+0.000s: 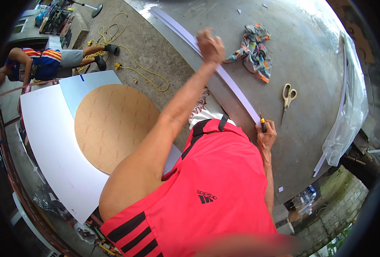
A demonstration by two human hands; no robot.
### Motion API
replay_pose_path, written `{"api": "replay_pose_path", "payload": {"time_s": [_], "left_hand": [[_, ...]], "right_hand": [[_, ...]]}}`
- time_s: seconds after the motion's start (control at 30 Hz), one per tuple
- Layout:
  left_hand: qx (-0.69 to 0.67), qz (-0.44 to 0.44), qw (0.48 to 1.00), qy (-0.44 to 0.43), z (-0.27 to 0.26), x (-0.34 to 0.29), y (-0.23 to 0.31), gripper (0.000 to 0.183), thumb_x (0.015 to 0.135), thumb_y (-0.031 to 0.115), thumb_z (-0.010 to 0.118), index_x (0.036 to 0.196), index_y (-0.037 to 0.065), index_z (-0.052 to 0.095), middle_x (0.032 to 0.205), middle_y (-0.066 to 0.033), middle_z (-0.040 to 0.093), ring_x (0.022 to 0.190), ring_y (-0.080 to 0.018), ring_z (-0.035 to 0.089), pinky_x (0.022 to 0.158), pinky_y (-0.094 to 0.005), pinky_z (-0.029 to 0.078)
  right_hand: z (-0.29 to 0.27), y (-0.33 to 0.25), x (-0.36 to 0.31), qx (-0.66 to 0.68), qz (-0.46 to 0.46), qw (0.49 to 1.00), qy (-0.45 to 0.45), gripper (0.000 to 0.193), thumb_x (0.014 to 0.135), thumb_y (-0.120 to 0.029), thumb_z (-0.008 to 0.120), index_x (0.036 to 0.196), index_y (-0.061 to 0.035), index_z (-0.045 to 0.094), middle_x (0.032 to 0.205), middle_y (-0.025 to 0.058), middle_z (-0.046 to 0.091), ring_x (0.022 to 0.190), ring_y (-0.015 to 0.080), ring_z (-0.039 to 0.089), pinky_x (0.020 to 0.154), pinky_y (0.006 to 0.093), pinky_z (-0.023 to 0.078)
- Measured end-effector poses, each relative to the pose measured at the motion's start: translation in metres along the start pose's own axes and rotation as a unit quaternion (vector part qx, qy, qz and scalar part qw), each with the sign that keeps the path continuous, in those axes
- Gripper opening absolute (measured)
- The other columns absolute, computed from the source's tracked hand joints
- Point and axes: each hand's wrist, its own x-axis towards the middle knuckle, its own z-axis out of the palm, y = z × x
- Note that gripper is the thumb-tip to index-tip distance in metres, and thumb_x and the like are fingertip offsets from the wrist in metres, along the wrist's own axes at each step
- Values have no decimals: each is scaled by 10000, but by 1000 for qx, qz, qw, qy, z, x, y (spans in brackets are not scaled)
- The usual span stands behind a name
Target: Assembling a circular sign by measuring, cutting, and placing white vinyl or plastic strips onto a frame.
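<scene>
Left hand (210,45) is pressing down, fingers curled shut, on a long white strip (224,73) lying along the near edge of a big grey table (310,51); right hand (265,136) is gripping a small cutter w/ yellow-black handle (262,125), closed round it, blade end meeting the strip's near end by the table edge; strip is running diagonally from that hand up past the left hand toward the table's far corner. Further in on the table, a patterned rag (254,49) is lying crumpled just beyond the left hand; yellow-handled scissors (288,97) are lying apart from it, nearer the right hand; clear plastic sheeting (348,124) is hanging over the table's right side. Floor is bare concrete; to the left a round brown board (112,124) is resting on a white sheet (52,154); a yellow cord (142,73) is trailing across the floor behind it; another person (40,62) is crouching at far left, apart from the work.
</scene>
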Motion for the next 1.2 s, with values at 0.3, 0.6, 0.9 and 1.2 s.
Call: {"api": "replay_pose_path", "payload": {"time_s": [0.3,0.6,0.9,1.2], "left_hand": [[231,-275,931,-63,-30,146,-129,816,794,354,747,1330,-126,360,1240,-257,454,1151,-376,526,933,-455,519],[181,-204,960,-58,-23,151,-169,730,812,247,734,1340,-93,362,1220,-293,465,1111,-431,580,928,-454,539],[140,-283,918,-238,-40,263,-241,683,911,401,649,1388,-46,449,966,-212,726,667,-301,736,524,-337,602],[59,-296,884,-357,-26,313,-314,472,873,226,774,1067,-136,542,819,-181,658,596,-269,685,496,-344,632]], "right_hand": [[3,-3,2,6,1,1000,14,251,747,-100,804,898,0,631,945,107,625,783,293,612,706,379,484],[7,6,2,12,-9,1000,8,259,747,-120,814,936,-25,665,955,88,635,778,266,616,700,365,492],[3,-2,6,-29,-10,1000,0,272,755,-122,806,982,-47,676,1009,120,644,871,354,653,739,414,521],[1,1,4,-39,6,999,13,264,797,-164,783,1027,-70,693,1038,91,649,893,349,655,750,412,528]]}}
